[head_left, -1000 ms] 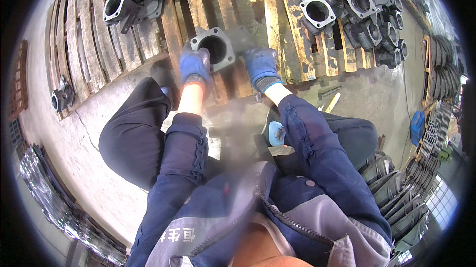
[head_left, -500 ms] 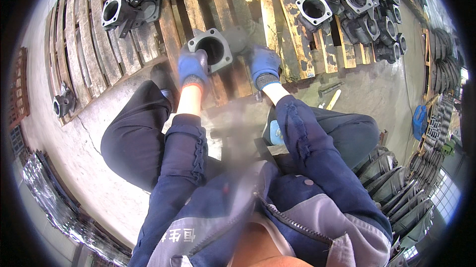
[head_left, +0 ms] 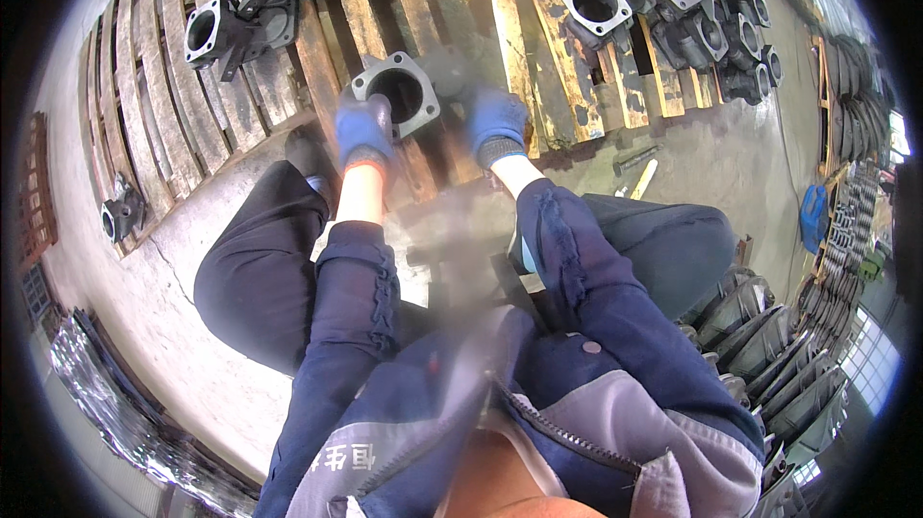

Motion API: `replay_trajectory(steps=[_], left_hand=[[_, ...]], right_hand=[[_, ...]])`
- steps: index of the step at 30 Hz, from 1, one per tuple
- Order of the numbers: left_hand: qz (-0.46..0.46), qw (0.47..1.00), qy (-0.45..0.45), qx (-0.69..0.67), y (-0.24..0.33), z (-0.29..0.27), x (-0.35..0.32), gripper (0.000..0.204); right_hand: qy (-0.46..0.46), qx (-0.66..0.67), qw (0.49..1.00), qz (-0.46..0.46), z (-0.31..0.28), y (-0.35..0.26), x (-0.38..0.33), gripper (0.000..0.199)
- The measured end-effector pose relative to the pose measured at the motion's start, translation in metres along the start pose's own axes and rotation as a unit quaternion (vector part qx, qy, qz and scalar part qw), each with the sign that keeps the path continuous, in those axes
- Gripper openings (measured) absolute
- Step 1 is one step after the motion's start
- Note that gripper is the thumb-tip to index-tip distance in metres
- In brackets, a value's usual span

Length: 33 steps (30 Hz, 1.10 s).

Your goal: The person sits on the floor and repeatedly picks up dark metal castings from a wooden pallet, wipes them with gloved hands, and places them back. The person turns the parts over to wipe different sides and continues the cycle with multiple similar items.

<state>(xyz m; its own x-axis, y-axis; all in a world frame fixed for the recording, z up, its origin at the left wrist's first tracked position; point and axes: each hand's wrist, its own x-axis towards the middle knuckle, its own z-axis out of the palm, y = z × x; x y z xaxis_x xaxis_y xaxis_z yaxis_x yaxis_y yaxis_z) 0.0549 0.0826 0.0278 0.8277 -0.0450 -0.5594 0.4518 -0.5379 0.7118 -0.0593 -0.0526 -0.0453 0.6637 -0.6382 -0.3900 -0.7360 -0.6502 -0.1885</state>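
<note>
A dark grey metal casting (head_left: pixel 421 84) with a square, holed flange and a wide round bore is in front of me at the pallet's near edge. Its flange faces up toward me. My left hand (head_left: pixel 363 126), in a blue glove, grips the flange's left side, with the thumb at the bore. At the casting's right, beside its blurred rounded end, is my right hand (head_left: pixel 497 122), also gloved in blue. The right fingers are smeared, so their grip does not show. A hazy blur covers the casting's lower right part.
Wooden pallets (head_left: pixel 216 119) stretch across the far side. Similar castings are grouped at the far left (head_left: pixel 204 30) and piled at the far right (head_left: pixel 596 1); one small casting (head_left: pixel 122 210) sits at the left pallet corner. A yellowish stick (head_left: pixel 644 179) lies on the floor near my right knee.
The view has shifted slightly, moving the pallets and castings left in the picture. My right hand has come a little closer to the casting. My left hand keeps its grip.
</note>
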Motion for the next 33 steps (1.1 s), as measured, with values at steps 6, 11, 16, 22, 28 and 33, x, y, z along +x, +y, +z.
replay_trajectory(steps=[6, 11, 16, 22, 28, 33], left_hand=[[-0.019, 1.000, -0.016, -0.010, -0.027, 0.004, 0.026, 0.046], [0.125, 0.975, 0.046, 0.178, -0.038, 0.001, 0.032, 0.047], [0.009, 0.999, 0.001, 0.046, -0.025, 0.000, 0.025, 0.038], [0.249, 0.910, 0.148, 0.298, -0.007, -0.005, 0.013, 0.066], [0.355, 0.877, 0.026, 0.323, 0.011, -0.013, 0.015, 0.045], [0.353, 0.883, -0.028, 0.309, 0.011, -0.023, 0.025, 0.038]], right_hand=[[-0.021, 0.003, 1.000, -0.022, 0.008, -0.003, 0.003, 0.027], [0.052, 0.080, 0.992, -0.082, -0.031, 0.040, -0.003, 0.022], [0.106, 0.107, 0.987, 0.048, -0.119, 0.180, 0.017, 0.026], [-0.268, -0.116, 0.956, 0.003, -0.142, 0.257, 0.049, 0.032], [-0.218, -0.350, 0.898, -0.155, -0.094, 0.283, 0.070, 0.024], [-0.055, -0.161, 0.979, 0.112, -0.079, 0.278, 0.060, 0.022]])
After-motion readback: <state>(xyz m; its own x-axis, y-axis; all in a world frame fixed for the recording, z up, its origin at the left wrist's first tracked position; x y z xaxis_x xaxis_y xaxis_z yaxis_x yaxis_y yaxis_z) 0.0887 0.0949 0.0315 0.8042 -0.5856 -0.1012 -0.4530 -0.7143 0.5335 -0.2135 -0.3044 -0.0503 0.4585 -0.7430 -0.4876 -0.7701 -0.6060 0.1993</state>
